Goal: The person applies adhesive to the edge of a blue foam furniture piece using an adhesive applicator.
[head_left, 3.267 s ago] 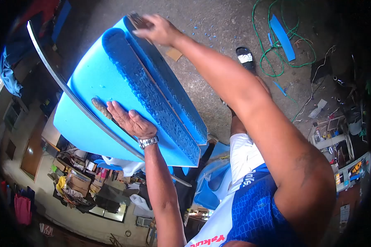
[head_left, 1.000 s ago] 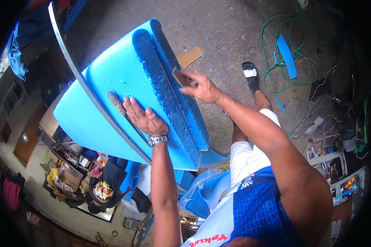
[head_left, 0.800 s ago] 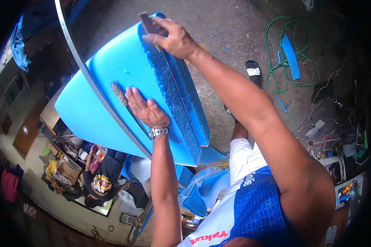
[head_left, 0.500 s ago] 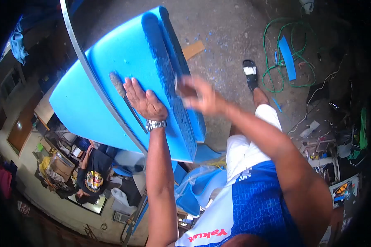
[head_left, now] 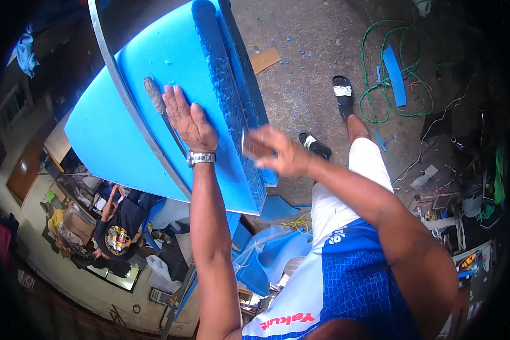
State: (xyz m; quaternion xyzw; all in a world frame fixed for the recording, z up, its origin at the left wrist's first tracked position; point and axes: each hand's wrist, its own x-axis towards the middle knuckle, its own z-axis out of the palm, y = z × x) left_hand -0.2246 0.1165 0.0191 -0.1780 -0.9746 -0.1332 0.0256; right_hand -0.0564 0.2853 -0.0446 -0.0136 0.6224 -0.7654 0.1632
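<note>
A big blue foam block (head_left: 153,130) fills the upper left, its right edge rough and shredded. My left hand (head_left: 190,122) lies flat on its smooth face, fingers stretched out, a metal watch at the wrist. Right beside those fingers is a long thin tool with a wrapped handle (head_left: 152,94), its dark narrow part running down past the palm. My right hand (head_left: 283,152), blurred by motion, grips a flat brown block (head_left: 256,146) against the rough edge. The exact kind of that block is too smeared to make out.
A grey curved strip (head_left: 119,85) crosses over the foam. On the floor are a coiled green hose (head_left: 364,102), a blue foam strip (head_left: 395,76), a wooden piece (head_left: 264,60) and blue crumbs. Another person (head_left: 119,226) is at the lower left, near piled goods.
The foam sits a little higher and further left in view. My right hand has shifted slightly down along the rough edge with the brown block. My left hand stays flat on the foam.
</note>
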